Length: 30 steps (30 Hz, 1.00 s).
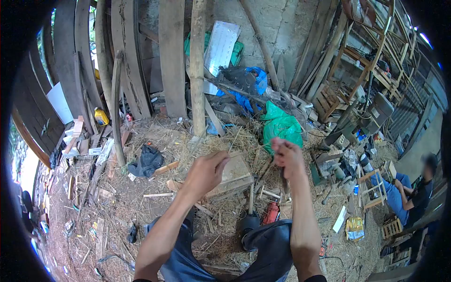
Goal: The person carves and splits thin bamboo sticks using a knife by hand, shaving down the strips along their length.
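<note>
Both of my hands are raised in front of me over the littered floor. My left hand (206,171) is closed, thumb and fingers pressed together, above the left part of a wooden block (235,174); what it pinches, if anything, is too small to make out. My right hand (287,157) has its fingers curled together in front of a green plastic bag (281,127); whatever it holds is hidden. The hands are apart. Below my right hand a red tool (271,213) lies on the ground near my knees.
A wooden post (199,70) rises beyond my left hand. A black plastic bag (145,161) and a yellow jug (101,116) are at left. At right are a bench machine (371,115), a yellow box (354,228) and a seated person (413,192) by a small wooden frame (373,188).
</note>
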Available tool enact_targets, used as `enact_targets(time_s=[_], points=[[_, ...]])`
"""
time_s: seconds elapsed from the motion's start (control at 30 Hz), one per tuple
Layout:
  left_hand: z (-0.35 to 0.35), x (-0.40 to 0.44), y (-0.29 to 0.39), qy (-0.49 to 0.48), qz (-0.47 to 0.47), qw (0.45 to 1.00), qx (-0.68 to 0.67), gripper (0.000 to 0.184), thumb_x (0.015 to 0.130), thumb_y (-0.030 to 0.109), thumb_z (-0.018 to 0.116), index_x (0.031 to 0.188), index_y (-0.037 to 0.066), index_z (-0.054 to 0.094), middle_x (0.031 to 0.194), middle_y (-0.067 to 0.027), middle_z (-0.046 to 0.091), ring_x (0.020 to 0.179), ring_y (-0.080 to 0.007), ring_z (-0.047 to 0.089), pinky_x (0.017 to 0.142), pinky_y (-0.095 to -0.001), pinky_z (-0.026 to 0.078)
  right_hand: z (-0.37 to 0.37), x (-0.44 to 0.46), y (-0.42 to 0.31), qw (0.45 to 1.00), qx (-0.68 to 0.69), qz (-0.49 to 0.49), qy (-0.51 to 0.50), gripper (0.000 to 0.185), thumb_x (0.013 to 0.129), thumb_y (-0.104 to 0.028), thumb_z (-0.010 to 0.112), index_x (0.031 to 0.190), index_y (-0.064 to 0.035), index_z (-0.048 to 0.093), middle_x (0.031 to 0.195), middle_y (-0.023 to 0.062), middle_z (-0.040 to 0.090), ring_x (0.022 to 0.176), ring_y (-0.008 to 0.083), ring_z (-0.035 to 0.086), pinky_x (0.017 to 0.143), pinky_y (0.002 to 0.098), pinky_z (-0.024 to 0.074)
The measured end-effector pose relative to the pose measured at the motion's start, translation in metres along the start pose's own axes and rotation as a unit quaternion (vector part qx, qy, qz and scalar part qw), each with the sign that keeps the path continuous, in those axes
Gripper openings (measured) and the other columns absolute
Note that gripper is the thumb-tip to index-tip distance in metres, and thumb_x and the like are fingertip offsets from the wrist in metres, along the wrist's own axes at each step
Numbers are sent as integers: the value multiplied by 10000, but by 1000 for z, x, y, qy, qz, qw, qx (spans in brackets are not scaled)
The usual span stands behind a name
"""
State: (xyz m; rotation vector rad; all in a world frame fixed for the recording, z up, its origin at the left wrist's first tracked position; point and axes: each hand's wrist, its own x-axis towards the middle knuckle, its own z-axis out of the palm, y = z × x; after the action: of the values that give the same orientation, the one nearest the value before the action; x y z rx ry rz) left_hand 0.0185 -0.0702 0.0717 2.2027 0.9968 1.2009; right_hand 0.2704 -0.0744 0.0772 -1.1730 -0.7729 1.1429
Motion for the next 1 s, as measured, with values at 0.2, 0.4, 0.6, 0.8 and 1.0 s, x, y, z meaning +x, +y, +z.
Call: enact_targets(time_s=[0.2,0.4,0.6,0.8,1.0], points=[[-28,2,-13,45,-37,998,22,85,852,53,566,898,-15,587,830,-209,618,738,-404,596,645,-413,473,-39,8,10,995,82,-62,11,240,902,-211,596,1065,-36,577,772,3,561,462,34,350,392,179,252],[6,2,-7,48,17,999,6,79,860,54,563,907,-7,582,853,-190,608,763,-386,593,654,-402,468,47,-24,19,987,14,-9,-161,226,909,-192,586,1072,-35,571,738,15,577,468,31,366,406,182,258],[9,3,-10,22,48,998,43,98,859,56,546,943,18,578,869,-171,592,783,-371,588,670,-412,475,40,-10,23,987,43,12,-156,148,920,-169,562,947,-26,589,725,-12,566,458,28,353,401,188,251],[3,-1,-8,15,65,995,73,112,844,56,537,948,34,569,850,-169,580,764,-370,585,661,-437,479,17,3,12,999,8,-12,-40,165,899,-192,596,910,-28,605,727,-15,561,448,24,342,391,192,238],[3,0,-11,4,67,994,83,84,851,55,531,920,19,563,865,-176,589,760,-369,594,650,-437,486,11,5,9,999,35,-3,-33,176,900,-181,590,941,-9,591,728,-8,545,451,30,345,388,193,240]])
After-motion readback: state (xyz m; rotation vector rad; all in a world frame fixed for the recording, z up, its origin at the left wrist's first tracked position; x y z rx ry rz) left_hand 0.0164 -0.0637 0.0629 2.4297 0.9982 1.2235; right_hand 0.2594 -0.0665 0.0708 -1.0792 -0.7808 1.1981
